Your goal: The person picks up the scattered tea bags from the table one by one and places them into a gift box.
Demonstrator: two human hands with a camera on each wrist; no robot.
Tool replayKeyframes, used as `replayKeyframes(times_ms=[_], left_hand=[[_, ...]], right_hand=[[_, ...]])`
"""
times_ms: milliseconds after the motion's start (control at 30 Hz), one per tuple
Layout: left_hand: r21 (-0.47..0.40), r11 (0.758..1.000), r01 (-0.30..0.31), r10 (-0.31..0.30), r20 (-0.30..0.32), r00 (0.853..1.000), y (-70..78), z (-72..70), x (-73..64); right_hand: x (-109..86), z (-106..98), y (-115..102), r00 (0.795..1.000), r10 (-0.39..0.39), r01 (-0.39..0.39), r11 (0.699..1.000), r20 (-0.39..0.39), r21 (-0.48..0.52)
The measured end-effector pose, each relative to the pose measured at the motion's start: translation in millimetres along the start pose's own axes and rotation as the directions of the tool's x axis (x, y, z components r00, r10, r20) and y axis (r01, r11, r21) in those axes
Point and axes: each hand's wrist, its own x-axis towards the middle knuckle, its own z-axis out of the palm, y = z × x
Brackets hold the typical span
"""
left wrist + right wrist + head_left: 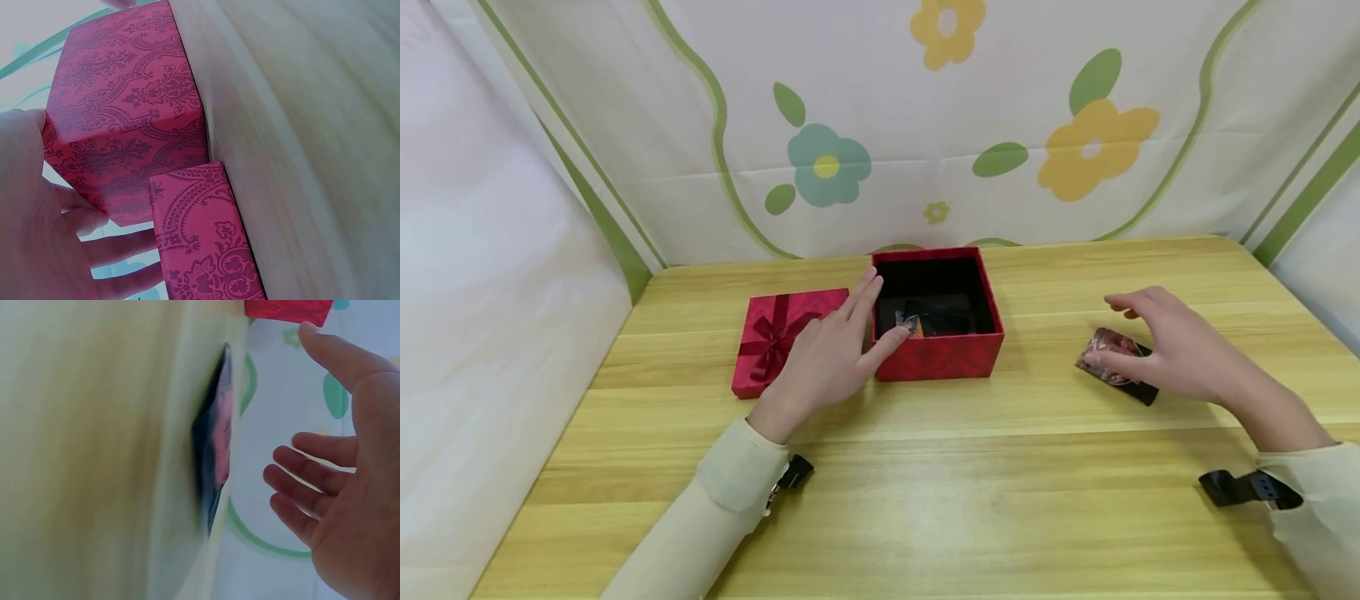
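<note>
A red patterned gift box [936,358] with a black inside stands uncovered at the back of the table. My left hand [835,350] rests at its left side, thumb at the front rim and fingers stretched along the left rim. In the left wrist view, the thumb touches one corner of the box [125,81]. Inside lies a small shiny packet [910,323], partly hidden. My right hand [1187,350] hovers with fingers spread over a small flat dark packet [1112,350] with a reddish picture. The right wrist view shows that packet [219,437] on the table, apart from the fingers.
The box's red lid [756,333], with a dark red ribbon bow [772,342], lies left of the box, partly behind the left hand. A white flowered cloth [910,125] hangs behind the wooden table [925,500]. Each wrist wears a black camera strap.
</note>
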Motion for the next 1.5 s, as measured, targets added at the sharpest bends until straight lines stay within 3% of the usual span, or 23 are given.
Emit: replayKeyframes(times_ms=[400, 1033, 1500], left_hand=[[-0.002, 1.0, 0.004, -0.004, 0.003, 1.0, -0.2, 1.4, 0.7], [0.003, 1.0, 0.005, -0.005, 0.002, 1.0, -1.2, 2.7, 0.9], [-0.003, 1.0, 0.0, 0.0, -0.005, 1.0, -1.5, 3.2, 0.8]], right_hand=[[-13.1, 7.2, 18.6, 0.993, 0.061, -0.05, 0.993, 0.099, -0.109], [-11.9, 10.7, 23.5, 0.996, 0.035, -0.024, 0.99, 0.08, -0.14], [0.7, 6.3, 7.4, 0.999, 0.01, -0.009, 0.999, 0.037, -0.034]])
